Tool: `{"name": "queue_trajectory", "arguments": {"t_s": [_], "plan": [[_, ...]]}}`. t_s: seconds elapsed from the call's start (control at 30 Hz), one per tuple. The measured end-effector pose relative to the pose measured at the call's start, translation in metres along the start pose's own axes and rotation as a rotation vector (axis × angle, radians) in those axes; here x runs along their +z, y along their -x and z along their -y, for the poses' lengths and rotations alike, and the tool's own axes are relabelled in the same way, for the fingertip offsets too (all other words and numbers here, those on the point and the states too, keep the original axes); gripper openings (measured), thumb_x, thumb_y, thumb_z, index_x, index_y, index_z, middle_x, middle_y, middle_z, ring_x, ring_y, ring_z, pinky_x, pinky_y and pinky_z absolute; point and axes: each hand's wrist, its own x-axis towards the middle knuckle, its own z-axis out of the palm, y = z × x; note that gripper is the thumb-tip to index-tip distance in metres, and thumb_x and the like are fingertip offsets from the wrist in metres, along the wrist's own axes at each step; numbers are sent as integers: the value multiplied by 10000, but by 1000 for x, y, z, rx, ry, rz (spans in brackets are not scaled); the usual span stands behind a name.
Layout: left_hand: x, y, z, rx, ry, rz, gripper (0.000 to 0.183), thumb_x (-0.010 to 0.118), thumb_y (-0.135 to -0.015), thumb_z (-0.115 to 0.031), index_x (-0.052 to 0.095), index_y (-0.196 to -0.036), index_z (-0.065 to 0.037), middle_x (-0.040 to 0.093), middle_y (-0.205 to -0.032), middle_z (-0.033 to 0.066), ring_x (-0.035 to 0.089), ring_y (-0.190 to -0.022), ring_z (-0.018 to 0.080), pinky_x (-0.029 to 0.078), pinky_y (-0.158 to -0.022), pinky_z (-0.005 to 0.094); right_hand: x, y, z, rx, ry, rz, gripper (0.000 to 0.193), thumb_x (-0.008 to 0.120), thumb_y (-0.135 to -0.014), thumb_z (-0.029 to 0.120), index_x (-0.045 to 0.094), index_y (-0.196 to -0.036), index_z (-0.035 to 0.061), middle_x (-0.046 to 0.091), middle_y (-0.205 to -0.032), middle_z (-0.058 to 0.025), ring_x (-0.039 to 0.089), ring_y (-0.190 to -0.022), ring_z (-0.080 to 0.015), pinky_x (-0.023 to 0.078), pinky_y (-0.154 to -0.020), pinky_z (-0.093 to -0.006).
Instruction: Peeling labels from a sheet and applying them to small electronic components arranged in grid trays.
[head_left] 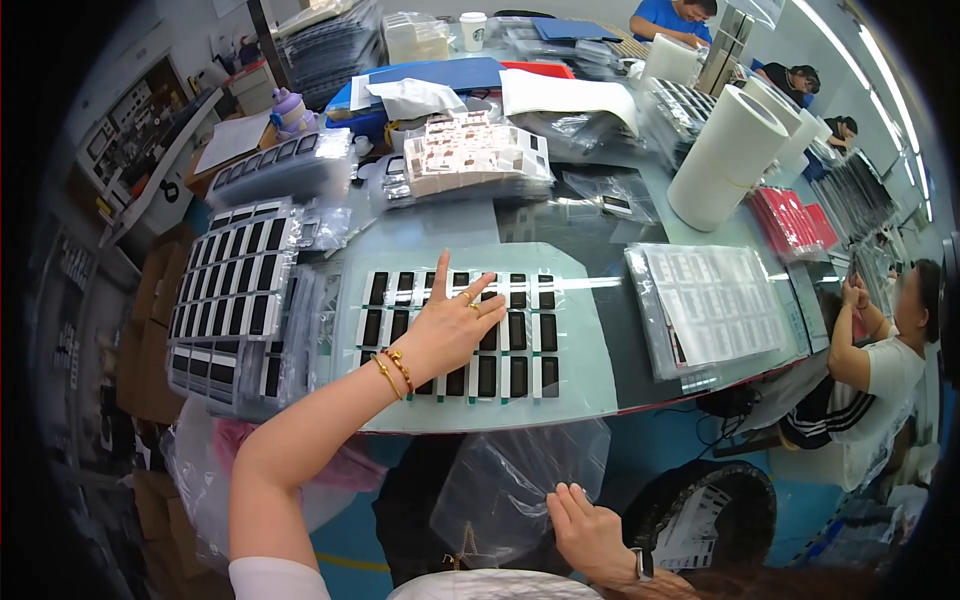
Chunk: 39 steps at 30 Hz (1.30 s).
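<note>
My left hand (452, 325) lies with its fingers spread on a sheet of black rectangular pieces (517, 332). The pieces sit in rows with white strips between them and small green tabs along the near edge. Beneath them is a pale green translucent mat (590, 375) on the table. Below the table edge, over my lap, my right hand (588, 530) pinches the edge of a clear plastic sheet (510, 480). That sheet hangs loose and wrinkled. The pieces under my left palm are hidden.
Stacked trays of black pieces (235, 280) stand at the left. White film rolls (728, 155) and a bagged stack of white sheets (715, 305) are on the right. Bagged parts (470, 155) lie at the back. A black bin (750, 500) is below; other people sit farther right.
</note>
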Motion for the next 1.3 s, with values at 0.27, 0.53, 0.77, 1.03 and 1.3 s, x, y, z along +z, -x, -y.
{"name": "queue_trajectory", "arguments": {"t_s": [0.27, 0.53, 0.77, 1.03, 1.3], "plan": [[-18, 0, -8, -45, 64, -29, 435, 573, -891, -72, 639, -1320, -81, 535, -1523, 32, 365, -1515, 238, 38, -1185, 766, 6, 38, -62, 86, -25, 548, 60, 697, -774, 153, 670, -775, 99, 669, -641, -119, 704, -612, -297, 524, -523, -397], [-102, 135, -124, -68, 811, 257, 628, 712, -901, -373, 521, -1408, -56, 711, -1059, 171, 696, -1013, 335, 540, -877, 446, -34, -82, -2, -221, -426, 175, 82, 706, -866, 98, 678, -939, 76, 706, -787, -83, 702, -718, -292, 535, -599, -388], [-197, 360, -81, -1009, 77, -469, 254, 620, -857, -61, 706, -1095, -89, 739, -1074, 120, 723, -928, 321, 579, -771, 399, -30, -136, 41, -337, -657, -69, 363, 723, -970, 189, 690, -1326, 127, 750, -1104, -134, 715, -827, -257, 577, -779, -397], [12, 706, -7, -1790, -505, 105, 445, 668, -947, -238, 613, -1349, -56, 601, -1407, 156, 538, -1314, 365, 421, -1114, 489, -50, -146, 25, -169, -686, 81, 271, 674, -884, -52, 728, -1144, 3, 756, -891, -141, 758, -841, -265, 565, -720, -303], [136, 746, -31, -1945, 209, 23, 703, 683, -900, -384, 515, -1441, 31, 513, -1493, 268, 453, -1413, 400, 267, -1168, 623, -35, -106, -96, 497, -654, -151, 144, 662, -962, 73, 723, -1024, -43, 750, -855, -135, 743, -766, -198, 571, -685, -282]]}}
